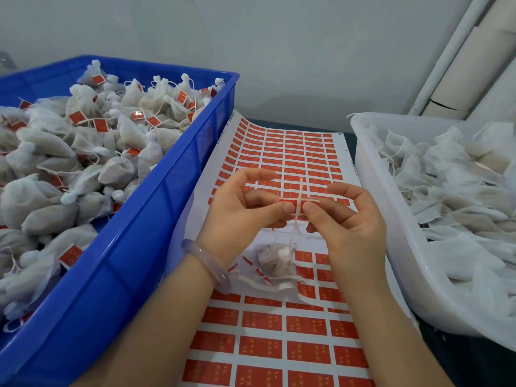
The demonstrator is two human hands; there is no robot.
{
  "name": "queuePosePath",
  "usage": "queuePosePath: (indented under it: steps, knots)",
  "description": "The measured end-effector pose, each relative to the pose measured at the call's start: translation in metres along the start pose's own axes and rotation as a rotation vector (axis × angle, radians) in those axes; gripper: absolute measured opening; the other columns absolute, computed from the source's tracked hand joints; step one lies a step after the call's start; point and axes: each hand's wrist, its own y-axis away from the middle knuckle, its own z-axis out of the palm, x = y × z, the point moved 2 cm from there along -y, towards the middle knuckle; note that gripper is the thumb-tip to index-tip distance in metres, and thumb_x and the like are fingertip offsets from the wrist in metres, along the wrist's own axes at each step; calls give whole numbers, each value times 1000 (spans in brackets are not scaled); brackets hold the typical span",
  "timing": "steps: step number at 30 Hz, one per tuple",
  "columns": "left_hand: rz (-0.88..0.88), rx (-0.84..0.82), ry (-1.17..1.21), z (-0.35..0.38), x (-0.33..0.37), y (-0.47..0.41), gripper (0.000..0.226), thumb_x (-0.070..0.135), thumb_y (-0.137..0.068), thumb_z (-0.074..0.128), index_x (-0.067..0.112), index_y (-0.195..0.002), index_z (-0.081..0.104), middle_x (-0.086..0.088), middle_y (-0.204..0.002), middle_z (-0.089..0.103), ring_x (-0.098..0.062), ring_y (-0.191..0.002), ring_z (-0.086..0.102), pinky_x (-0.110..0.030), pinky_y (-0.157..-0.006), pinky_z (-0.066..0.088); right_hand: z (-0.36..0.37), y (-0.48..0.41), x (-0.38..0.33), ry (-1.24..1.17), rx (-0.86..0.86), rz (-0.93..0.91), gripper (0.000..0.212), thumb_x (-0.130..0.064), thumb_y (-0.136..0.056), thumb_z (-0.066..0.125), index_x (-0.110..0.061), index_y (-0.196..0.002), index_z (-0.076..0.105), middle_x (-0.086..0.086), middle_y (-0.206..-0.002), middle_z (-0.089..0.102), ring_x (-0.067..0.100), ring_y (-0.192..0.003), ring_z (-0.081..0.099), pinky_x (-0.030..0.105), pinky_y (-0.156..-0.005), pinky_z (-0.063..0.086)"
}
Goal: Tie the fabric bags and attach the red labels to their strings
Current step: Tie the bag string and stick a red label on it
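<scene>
Left hand [237, 210] and right hand [349, 222] each pinch one end of red label [288, 203]; string [301, 188] crosses it, tied fabric bag [275, 259] below.

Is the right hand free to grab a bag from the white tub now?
Probably not yet: the right hand pinches the red label on the string, though the white tub sits beside it.

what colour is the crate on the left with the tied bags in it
Bright blue. The crate shows clearly in the head view, the only view here.
</scene>
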Motion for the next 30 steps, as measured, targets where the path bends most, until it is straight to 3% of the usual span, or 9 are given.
queuePosePath:
  steps: [3, 6, 11, 15, 18, 21, 27, 30]
  knots:
    - [-23, -11, 48, 0, 0, -1, 46, 26, -59, 70, 22, -102, 55, 1, -80, 74, -18, -75, 72, -23, -64, 56, 0, -1, 1, 4, -10, -1, 30, -27, -73, 71, -30, -96, 52, -33, -74, 65, -5, -72, 66, 4, -54, 46]
    - [-16, 12, 46, 1, -2, -2, 43, 28, -58, 70, 22, -98, 56, 4, -83, 74, -15, -78, 71, -22, -64, 56, 1, -1, -1, -5, -23, 5, 36, -38, -65, 67, -33, -98, 52, -35, -75, 65, -6, -75, 66, 5, -55, 47]
    - [80, 111, -148, 2, -3, 1, 35, 44, -54, 69, 30, -85, 60, 20, -82, 67, 0, -81, 66, -11, -63, 52, 1, 0, -2, 13, -24, -21, 38, -38, -63, 67, -35, -98, 51, -37, -76, 64, -8, -76, 65, 3, -55, 45]
    - [92, 118, -196, 0, -3, 0, 16, 36, -65, 71, 32, -78, 64, 16, -81, 69, -5, -81, 66, -15, -69, 55, 1, 1, -3, 29, -35, -91, 37, -26, -71, 71, -35, -100, 50, -37, -80, 64, -9, -82, 65, 3, -61, 46]
    - [114, 127, -206, 0, -3, 0, 26, 40, -61, 70, 29, -83, 62, 10, -81, 69, -9, -78, 67, -18, -68, 56, 4, 3, -5, 45, -52, -145, 38, -20, -74, 71, -33, -102, 49, -39, -84, 63, -13, -87, 62, 2, -66, 45]
    - [113, 138, -207, 1, -3, 0, 36, 44, -57, 69, 26, -86, 57, 4, -84, 69, -14, -76, 68, -22, -67, 57, 4, 2, -6, 27, -60, -172, 41, -20, -73, 70, -31, -106, 49, -29, -89, 67, -4, -87, 66, 5, -70, 47]
    - [54, 3, -134, 3, -7, -1, 16, 23, -78, 67, 29, -92, 68, 12, -85, 72, -8, -82, 69, -18, -67, 55, 4, 4, -4, 53, -65, -175, 36, -28, -73, 67, -34, -104, 50, -32, -87, 66, -5, -87, 65, 7, -70, 49]
    - [59, -28, -99, 4, -5, 1, 17, 29, -74, 65, 30, -91, 69, 15, -83, 72, -6, -82, 69, -15, -65, 53, 3, 4, -2, 81, -68, -185, 33, -24, -77, 67, -35, -103, 50, -32, -86, 65, -4, -87, 66, 8, -70, 50]
